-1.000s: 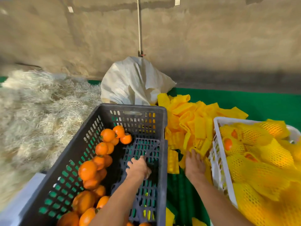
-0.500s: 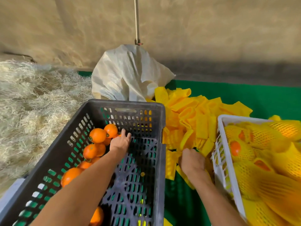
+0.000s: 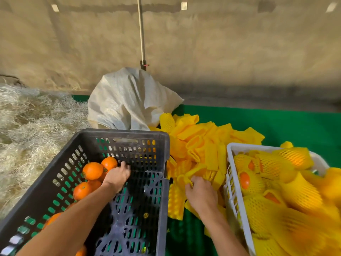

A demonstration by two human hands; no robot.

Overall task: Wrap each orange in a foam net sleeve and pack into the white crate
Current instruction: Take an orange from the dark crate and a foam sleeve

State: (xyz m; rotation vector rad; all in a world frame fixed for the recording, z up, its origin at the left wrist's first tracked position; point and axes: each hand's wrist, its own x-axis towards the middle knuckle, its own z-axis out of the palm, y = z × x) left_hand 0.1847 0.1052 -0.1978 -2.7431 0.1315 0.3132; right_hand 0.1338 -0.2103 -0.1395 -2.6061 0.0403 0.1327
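Green mat (image 3: 286, 126): L hand (image 3: 117, 177) on oranges (image 3: 92, 170), R hand (image 3: 201, 195) pinching sleeve (image 3: 191, 175)

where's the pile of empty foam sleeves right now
In the head view the pile of yellow foam sleeves lies on the green mat, between the dark crate on its left and the white crate on its right.

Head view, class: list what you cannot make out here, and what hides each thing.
- Left hand: fingertips curl behind its back in the dark crate; whether they grip an orange is hidden.
- Right hand: pinches a sleeve; fingertips hidden by knuckles.
- White crate: near end blurred and cut by the right and bottom edges; count unreadable.
- Sack: contents covered.
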